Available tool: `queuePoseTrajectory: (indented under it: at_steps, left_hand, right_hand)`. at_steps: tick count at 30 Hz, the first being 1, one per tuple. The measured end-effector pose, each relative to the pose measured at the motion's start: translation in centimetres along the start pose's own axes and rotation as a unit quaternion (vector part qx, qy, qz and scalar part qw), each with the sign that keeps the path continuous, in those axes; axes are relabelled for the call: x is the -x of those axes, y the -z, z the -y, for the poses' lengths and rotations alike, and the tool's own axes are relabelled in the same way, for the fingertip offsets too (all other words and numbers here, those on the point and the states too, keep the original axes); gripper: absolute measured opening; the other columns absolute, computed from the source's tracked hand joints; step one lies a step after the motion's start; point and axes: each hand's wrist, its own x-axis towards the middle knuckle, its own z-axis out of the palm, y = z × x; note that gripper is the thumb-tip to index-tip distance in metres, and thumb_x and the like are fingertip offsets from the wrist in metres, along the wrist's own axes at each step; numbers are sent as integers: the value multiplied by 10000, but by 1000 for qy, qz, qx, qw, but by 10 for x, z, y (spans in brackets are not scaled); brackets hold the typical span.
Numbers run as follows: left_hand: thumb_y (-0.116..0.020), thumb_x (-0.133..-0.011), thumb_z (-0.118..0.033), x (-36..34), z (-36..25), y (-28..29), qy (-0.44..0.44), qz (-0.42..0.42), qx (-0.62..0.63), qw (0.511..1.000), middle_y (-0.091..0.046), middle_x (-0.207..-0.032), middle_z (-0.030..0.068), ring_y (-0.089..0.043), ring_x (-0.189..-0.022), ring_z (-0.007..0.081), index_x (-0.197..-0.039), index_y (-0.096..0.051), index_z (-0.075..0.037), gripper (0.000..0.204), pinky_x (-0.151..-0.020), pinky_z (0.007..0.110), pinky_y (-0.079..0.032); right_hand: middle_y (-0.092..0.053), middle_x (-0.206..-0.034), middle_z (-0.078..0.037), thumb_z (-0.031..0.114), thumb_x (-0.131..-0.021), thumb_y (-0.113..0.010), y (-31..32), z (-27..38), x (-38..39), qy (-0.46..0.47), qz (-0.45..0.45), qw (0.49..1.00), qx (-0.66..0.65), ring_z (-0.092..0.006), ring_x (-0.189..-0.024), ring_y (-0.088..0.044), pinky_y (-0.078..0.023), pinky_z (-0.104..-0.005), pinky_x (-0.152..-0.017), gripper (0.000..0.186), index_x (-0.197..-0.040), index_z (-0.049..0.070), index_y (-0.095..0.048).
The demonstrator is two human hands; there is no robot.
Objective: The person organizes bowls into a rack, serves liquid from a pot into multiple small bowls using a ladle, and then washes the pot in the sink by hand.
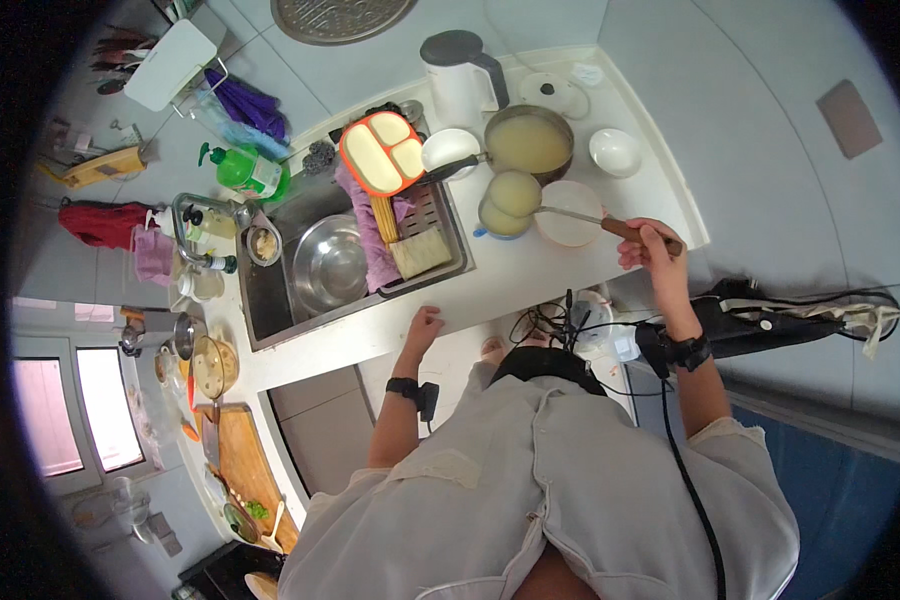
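My right hand (648, 245) is wrapped round the wooden handle (621, 228) of a ladle. The ladle's bowl (515, 190), full of pale yellowish liquid, is over a small vessel (500, 222) of similar liquid, with blue showing at its base. An empty white bowl (566, 230) stands under the ladle's shaft. Behind is a pot (526, 130) of the same liquid, with a black handle. My left hand (425, 322) is at the counter's front edge, fingers curled, nothing visible in it.
The sink (265, 330) holds a steel basin (325, 262). An orange-rimmed divided tray (404, 165), white bowls (614, 152), a kettle (455, 75) and soap bottle (255, 172) line the back. A cutting board (232, 460) is left, a window (108, 400) beyond; cables (535, 320) hang below the counter.
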Motion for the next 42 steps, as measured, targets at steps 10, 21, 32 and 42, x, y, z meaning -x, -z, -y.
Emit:
queuePoseTrajectory:
  at_steps: [10,21,32,42]
  left_hand:
    - [-563,-685,-75,-3,-3,0,4,-12,1,1000,-537,-746,77,-505,-697,155,-970,-514,-40,291,-633,263,-414]
    - [-570,-685,-89,-10,15,4,5,-1,10,1000,-531,-741,69,-500,-695,155,-961,-511,-46,286,-638,264,-412]
    - [-561,-694,-88,0,-7,1,17,-16,33,999,-487,-697,34,-459,-649,126,-947,-516,-56,259,-606,251,-401]
    - [-571,-687,-85,-11,19,-2,-12,-28,50,998,-499,-687,32,-468,-632,120,-913,-514,-53,235,-587,245,-397]
  right_hand:
    - [-588,-704,-95,153,-867,-455,51,-8,20,24,-25,996,80,-120,-564,-550,-456,-229,-535,219,-951,-23,-555]
    - [-555,-796,-108,-16,-717,-555,45,-1,34,292,142,817,476,-194,-666,-545,-434,-274,-595,178,-885,36,-582]
    - [-578,-730,-82,159,-862,-475,19,-1,-75,53,-39,998,-14,-116,-617,-535,-446,-224,-588,225,-986,-11,-555]
    - [-554,-700,-39,157,-852,-501,-12,-68,-119,178,36,958,222,-97,-602,-521,-454,-241,-575,220,-991,-4,-555]
